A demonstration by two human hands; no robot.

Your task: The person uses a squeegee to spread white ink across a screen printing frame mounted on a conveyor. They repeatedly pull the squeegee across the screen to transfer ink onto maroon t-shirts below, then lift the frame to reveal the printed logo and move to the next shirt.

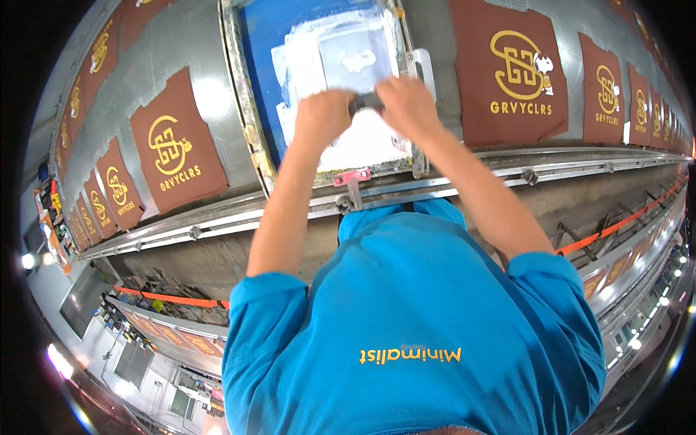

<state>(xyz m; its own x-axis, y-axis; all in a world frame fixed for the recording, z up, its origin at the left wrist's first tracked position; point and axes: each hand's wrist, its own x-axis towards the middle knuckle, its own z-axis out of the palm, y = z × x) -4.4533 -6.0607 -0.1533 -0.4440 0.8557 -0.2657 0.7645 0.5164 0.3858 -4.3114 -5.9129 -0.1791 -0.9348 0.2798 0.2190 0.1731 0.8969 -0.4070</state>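
My left hand (324,116) and my right hand (407,105) are both closed on a squeegee (365,102), one at each end. Its dark middle shows between my fists; the rest is covered by my hands or blurred. Beneath it lies a printing screen with a blue surface (259,61) and a worn, paint-stained frame (250,134). White ink (301,54) is smeared over the screen's middle, around a paler panel with a small white figure (357,61). A pink clamp (351,176) sits at the frame's near edge.
Brown fabric pieces with yellow prints lie along the grey table, including one at left (177,141) and one at right (507,80). The right one also bears a white cartoon figure. A metal rail (478,174) runs along the near edge. Behind me stands another table with an orange strip (174,298).
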